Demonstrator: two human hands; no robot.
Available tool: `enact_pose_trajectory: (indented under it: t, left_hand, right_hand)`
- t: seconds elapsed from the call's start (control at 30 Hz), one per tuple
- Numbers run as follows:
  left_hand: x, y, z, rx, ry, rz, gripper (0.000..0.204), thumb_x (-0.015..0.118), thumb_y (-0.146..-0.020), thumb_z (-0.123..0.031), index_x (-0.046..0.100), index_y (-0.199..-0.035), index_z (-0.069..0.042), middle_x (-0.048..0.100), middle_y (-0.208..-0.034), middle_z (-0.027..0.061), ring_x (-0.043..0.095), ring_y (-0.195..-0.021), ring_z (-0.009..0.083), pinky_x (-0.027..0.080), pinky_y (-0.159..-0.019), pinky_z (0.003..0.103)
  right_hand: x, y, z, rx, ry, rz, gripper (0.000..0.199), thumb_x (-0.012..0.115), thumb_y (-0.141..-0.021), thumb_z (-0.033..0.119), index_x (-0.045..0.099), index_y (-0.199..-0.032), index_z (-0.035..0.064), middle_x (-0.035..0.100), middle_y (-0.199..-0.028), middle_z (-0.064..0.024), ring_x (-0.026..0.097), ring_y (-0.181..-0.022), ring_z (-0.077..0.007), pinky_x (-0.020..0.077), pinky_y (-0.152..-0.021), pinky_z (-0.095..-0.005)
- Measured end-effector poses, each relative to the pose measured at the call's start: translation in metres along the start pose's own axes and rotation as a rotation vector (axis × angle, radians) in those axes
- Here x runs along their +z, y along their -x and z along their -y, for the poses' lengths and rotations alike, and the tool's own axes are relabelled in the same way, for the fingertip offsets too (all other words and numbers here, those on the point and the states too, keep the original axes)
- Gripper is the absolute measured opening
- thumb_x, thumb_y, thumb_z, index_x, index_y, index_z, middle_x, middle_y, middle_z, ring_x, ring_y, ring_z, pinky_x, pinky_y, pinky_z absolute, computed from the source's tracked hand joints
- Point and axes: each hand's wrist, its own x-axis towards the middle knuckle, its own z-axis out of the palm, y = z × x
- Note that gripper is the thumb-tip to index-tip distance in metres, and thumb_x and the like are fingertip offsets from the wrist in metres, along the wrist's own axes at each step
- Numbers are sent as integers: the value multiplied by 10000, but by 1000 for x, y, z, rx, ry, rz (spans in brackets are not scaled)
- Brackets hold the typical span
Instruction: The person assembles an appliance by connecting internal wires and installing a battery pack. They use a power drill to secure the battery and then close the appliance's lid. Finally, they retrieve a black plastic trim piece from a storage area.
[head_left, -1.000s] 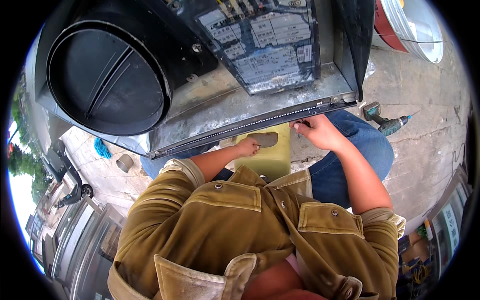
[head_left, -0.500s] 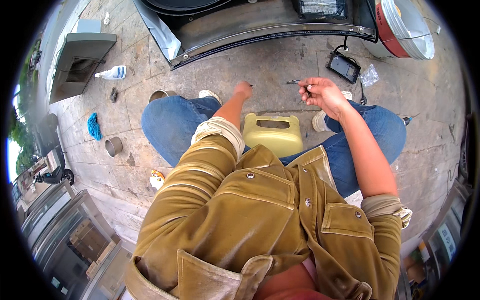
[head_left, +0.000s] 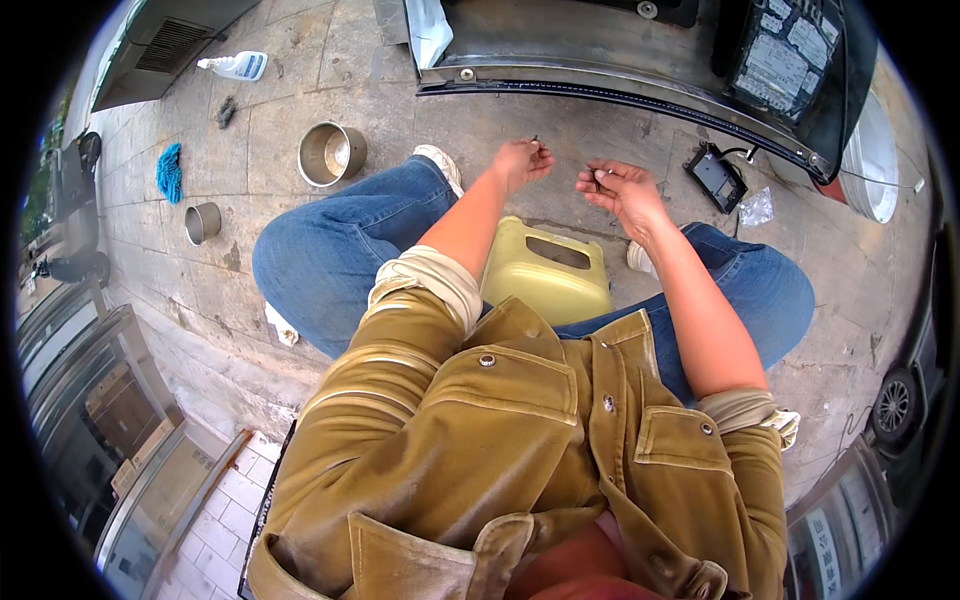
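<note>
My left hand is closed in a pinch in front of me, with a tiny dark piece showing at the fingertips, too small to name. A short gap to the right, my right hand is palm up with fingers curled, and a small dark object sits between thumb and forefinger; its kind cannot be made out. Both hands hover beyond the yellow plastic stool between my knees. Ahead lies a dark metal appliance with a label-covered box at its right end. Beside that sits a black rectangular unit on a cable.
Clear plastic bag and white bucket are at the right. On the paving at left are a large metal pot, a smaller metal cup, a blue cloth, a dark fibrous clump and a spray bottle.
My hands have come closer together, the left raised toward the right one. The view has turned, shifting the appliance and bucket rightward and bringing the large pot fully into sight.
</note>
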Motion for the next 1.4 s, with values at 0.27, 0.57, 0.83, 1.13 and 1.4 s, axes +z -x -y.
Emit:
enact_pose_trajectory:
  t: [0.27, 0.57, 0.83, 1.13, 1.4]
  left_hand:
    - [-2, 12, 16, 12, 465, 421, 198, 370, -975, -168, 513, -959, -33, 603, -966, 108, 595, -844, 219, 500, -691, 329]
    - [-9, -2, 8, -48, 500, 235, 176, 407, -965, -161, 528, -959, -34, 614, -975, 114, 619, -876, 239, 537, -754, 353]
    - [-92, -96, 28, 26, -142, -470, 116, 556, -856, -129, 610, -840, -28, 610, -739, 86, 607, -663, 184, 504, -570, 314]
    - [-91, -77, 51, 320, -1270, -559, 386, 525, -825, -248, 586, -1162, -69, 576, -1190, 192, 561, -1079, 350, 471, -887, 433]
    - [-101, -73, 93, 412, -1486, -475, 420, 460, -880, -341, 570, -1210, -105, 541, -1272, 139, 501, -1185, 312, 393, -997, 399]
  right_hand:
    - [27, -40, -17, 56, -102, 75, 296, 395, -940, 19, 506, -1189, -96, 617, -1066, -166, 638, -959, -238, 546, -782, -305]
    - [33, -69, -55, 96, -45, -152, 244, 423, -917, -14, 504, -1125, -113, 620, -1040, -189, 654, -902, -262, 562, -753, -312]
    - [13, -66, -41, 165, -473, 10, 276, 341, -946, 39, 461, -1145, -110, 553, -1138, -230, 579, -1073, -355, 532, -837, -378]
    - [-39, -142, -119, 255, -218, -140, 238, 392, -953, 95, 524, -1109, -26, 575, -1095, -170, 577, -1053, -329, 460, -938, -399]
    - [-90, -164, -183, 412, -110, -345, 438, 535, -907, 280, 456, -1253, 23, 493, -1248, -259, 496, -1100, -470, 469, -886, -475]
